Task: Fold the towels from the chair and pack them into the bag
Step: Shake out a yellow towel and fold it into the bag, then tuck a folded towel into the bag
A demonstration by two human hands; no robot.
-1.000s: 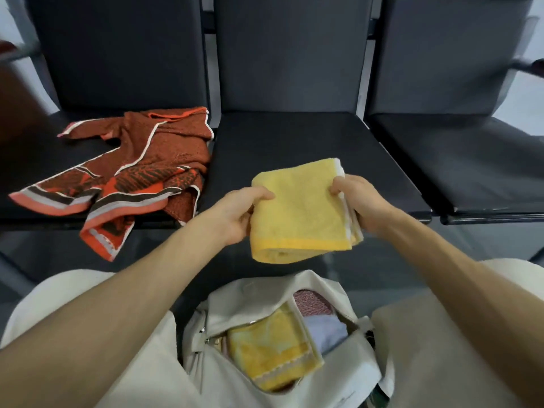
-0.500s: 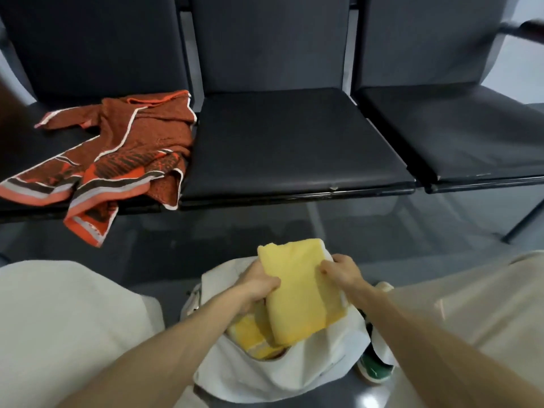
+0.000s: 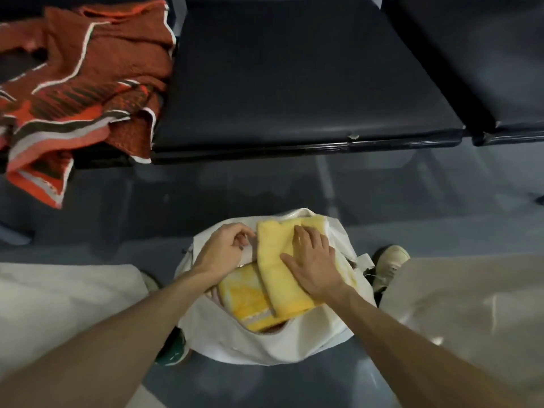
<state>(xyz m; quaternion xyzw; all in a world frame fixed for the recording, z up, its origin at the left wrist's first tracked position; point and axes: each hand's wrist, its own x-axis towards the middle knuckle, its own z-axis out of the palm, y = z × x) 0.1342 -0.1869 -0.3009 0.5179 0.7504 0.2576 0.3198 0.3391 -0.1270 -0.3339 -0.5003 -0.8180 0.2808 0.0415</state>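
A folded yellow towel point(image 3: 276, 260) lies in the mouth of the white bag point(image 3: 265, 340) on the floor between my feet. My right hand point(image 3: 312, 263) presses flat on top of it with straight fingers. My left hand point(image 3: 226, 250) grips the bag's left rim beside the towel and holds the opening apart. Under the folded towel a second yellow towel with a patterned band point(image 3: 247, 301) sits inside the bag. An unfolded orange and brown striped towel point(image 3: 79, 83) lies crumpled on the left chair seat.
Dark padded chair seats point(image 3: 294, 83) run in a row ahead of me, over a grey floor point(image 3: 206, 195). My knees in pale trousers point(image 3: 471, 304) flank the bag, and a shoe point(image 3: 388, 263) shows by its right side.
The folded yellow towel went from in front of the chair down into the bag. My right hand changed from gripping it to pressing flat on it; my left hand let go and took the bag rim.
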